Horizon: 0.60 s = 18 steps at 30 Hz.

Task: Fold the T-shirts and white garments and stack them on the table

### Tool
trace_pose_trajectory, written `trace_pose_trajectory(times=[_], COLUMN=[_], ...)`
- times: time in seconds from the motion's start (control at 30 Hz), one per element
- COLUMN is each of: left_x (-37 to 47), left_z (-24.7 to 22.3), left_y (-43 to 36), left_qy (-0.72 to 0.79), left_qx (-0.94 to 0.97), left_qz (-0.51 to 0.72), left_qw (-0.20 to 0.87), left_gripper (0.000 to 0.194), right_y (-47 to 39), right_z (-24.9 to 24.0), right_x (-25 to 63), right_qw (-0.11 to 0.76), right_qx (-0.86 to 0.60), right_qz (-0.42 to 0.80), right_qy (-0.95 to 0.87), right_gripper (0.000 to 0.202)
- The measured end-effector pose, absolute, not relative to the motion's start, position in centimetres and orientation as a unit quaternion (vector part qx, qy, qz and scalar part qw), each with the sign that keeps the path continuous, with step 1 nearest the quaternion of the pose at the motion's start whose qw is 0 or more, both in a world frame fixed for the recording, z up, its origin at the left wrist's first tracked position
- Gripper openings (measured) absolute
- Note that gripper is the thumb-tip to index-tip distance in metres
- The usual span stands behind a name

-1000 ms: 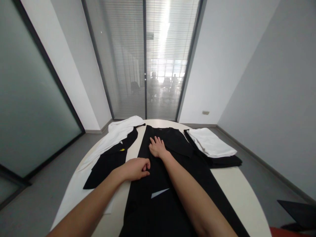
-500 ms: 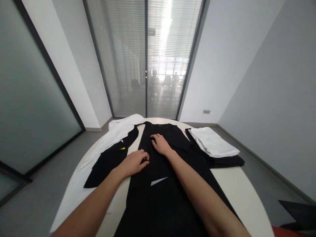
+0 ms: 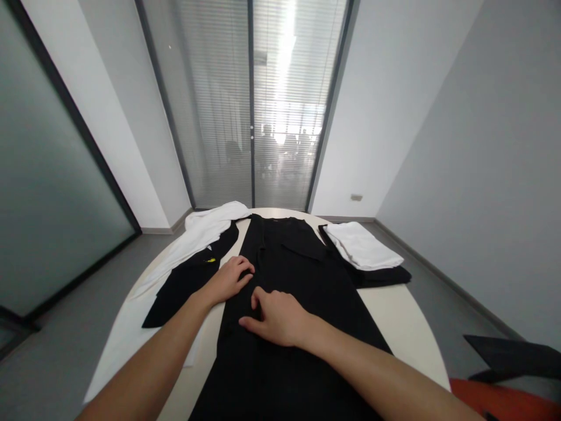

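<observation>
A long black shirt [image 3: 289, 263] lies spread over the middle of the table, its neckline at the far end. A fold of its cloth lies across the upper right part. On the shirt's left edge rests my left hand [image 3: 230, 279], fingers lightly bent and thumb apart, with no cloth visibly pinched. My right hand [image 3: 280, 318] is over the middle of the shirt, nearer to me. Its index finger curls down and the thumb points left, with a gap between them. The pale mark on the shirt is hidden behind this hand.
White clothing [image 3: 205, 231] and a black garment with a yellow mark [image 3: 188, 286] lie along the left side of the round table [image 3: 412, 327]. At the right is a folded white cloth [image 3: 362, 245] on folded black cloth [image 3: 385, 277]. A red and black chair [image 3: 504, 397] stands lower right.
My right hand has come back toward me from the upper part of the shirt and now covers the pale mark. My left hand has stayed near the left edge. The view has shifted slightly right.
</observation>
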<state>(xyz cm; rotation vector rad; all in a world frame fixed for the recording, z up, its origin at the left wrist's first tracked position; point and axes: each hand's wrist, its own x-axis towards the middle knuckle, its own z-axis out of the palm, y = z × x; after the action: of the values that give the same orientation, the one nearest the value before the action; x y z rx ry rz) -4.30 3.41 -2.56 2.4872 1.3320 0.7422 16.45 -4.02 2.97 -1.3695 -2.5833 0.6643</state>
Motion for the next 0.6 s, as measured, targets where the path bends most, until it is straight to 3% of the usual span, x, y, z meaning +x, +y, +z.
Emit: trace_pose_trajectory(times=[0.33,0.4,0.53,0.6], left_x=[-4.2,-4.2,-4.1,-4.1], left_z=[-2.8,-2.9,-2.8,-2.8], left_y=[3.3,3.3,3.2,3.2], left_qy=[0.456,0.463,0.471,0.472], left_qx=[0.84,0.837,0.834,0.835], left_qz=[0.265,0.26,0.249,0.246], left_qw=[0.128,0.131,0.14,0.14], left_gripper=[0.014,0.016,0.019,0.02], right_y=[-4.4,-4.7,-5.7,-6.1], right_z=[0.9,1.1,1.2,1.2], right_x=[17.6,17.8,17.7,17.7], right_qw=[0.168,0.178,0.118,0.071], right_qx=[-0.344,-0.363,-0.343,-0.305], right_qz=[0.674,0.714,0.758,0.757], right_qy=[-0.632,-0.571,-0.543,-0.574], right_gripper=[0.032,0.045,0.096,0.1])
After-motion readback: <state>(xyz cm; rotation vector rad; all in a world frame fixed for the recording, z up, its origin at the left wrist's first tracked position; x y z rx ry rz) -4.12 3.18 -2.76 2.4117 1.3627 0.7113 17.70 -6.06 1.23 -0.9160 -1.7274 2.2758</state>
